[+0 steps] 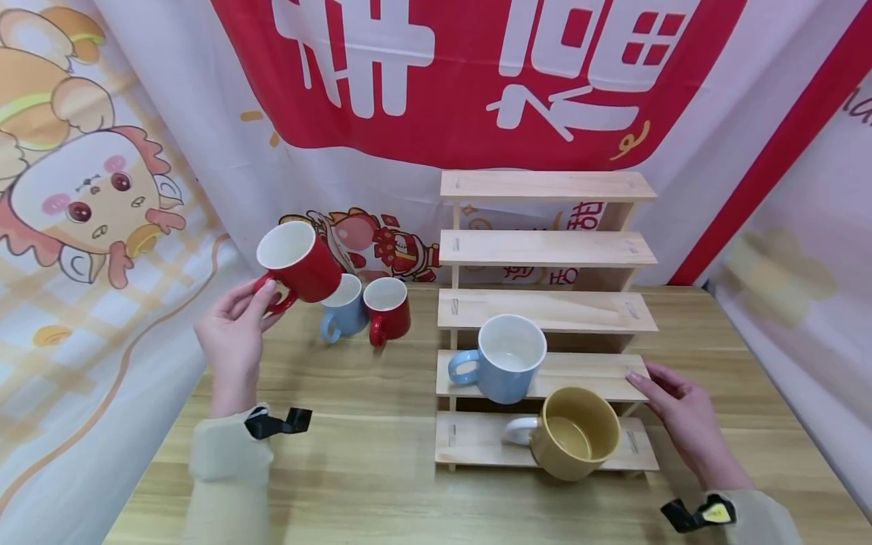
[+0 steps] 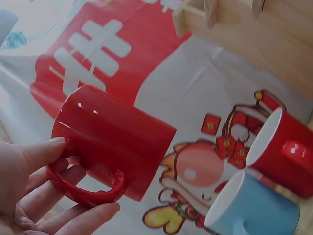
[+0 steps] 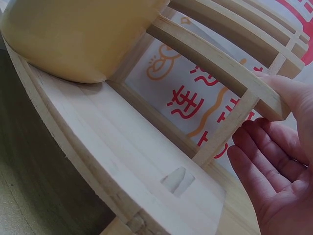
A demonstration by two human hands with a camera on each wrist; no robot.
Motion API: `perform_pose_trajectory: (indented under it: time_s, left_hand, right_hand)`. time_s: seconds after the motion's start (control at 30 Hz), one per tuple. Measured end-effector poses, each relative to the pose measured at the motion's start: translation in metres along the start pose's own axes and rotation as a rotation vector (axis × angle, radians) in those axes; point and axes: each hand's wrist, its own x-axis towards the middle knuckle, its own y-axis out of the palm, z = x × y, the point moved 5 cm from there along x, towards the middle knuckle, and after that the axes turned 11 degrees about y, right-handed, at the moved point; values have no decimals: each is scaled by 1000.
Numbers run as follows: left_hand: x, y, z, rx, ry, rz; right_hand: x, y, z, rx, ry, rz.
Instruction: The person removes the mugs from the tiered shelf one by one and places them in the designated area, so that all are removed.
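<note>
My left hand (image 1: 237, 325) holds a red mug (image 1: 312, 271) by its handle, raised at the left with its white inside tilted toward me. In the left wrist view, thumb and fingers are around the handle of that red mug (image 2: 112, 137). At the right, my right hand (image 1: 688, 420) grips the end of the second-lowest step of a wooden stepped rack (image 1: 545, 248). Its thumb lies on top and its fingers are below, as the right wrist view shows. A blue mug (image 1: 507, 367) stands on that step, and a yellow mug (image 1: 575, 435) with a white handle on the lowest.
Behind the raised mug, a smaller blue mug (image 1: 345, 309) and a smaller red mug (image 1: 388, 310) stand side by side on the wood-grain table (image 1: 354, 454). A printed cloth (image 1: 381, 170) hangs behind the rack, with more cloth at both sides.
</note>
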Motion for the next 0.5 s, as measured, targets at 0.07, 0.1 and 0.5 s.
perform_pose_trajectory:
  time_s: [0.07,0.1,0.5]
  left_hand:
    - [3,-7,5,25,-30,-31]
    - [5,-11,8,32,-41,-44]
    - [15,-35,63,51,-167,-146]
  right_hand:
    - [0,0,0,-7,-5,0]
    - [0,0,0,0,-5,4]
    - [-2,0,3,-19,-11,-4]
